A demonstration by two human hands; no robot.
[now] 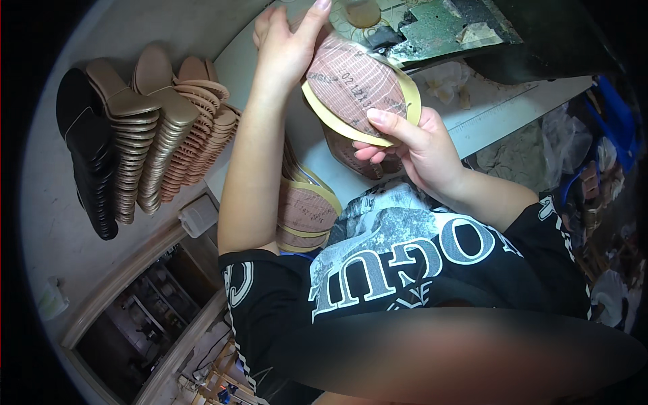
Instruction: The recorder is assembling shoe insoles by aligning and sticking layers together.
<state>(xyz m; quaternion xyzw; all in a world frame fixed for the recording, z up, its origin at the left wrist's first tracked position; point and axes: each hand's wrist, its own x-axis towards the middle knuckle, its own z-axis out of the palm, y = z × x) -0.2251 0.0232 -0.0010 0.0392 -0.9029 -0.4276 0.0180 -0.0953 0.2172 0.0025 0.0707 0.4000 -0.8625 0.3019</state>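
An insole (358,81) is held up over the table. Its underside is brownish-pink with white lines and dark print, and a yellow strip runs along its edge. My right hand (418,138) grips the near end, thumb on top and fingers beneath. At the far end my left hand (287,50) is closed around the insole, its thumb pointing away from me; that end is partly hidden by the hand. Beneath lies another brownish insole (351,154), mostly covered. Several yellow-edged insoles (307,208) stand stacked beside my left forearm.
Bundles of black insoles (94,162), bronze insoles (135,148) and pink insoles (202,128) stand at the left. A green board (445,34) and a cup (362,12) are at the table's far side. A white table edge (526,101) runs right. Assorted clutter lies beyond it.
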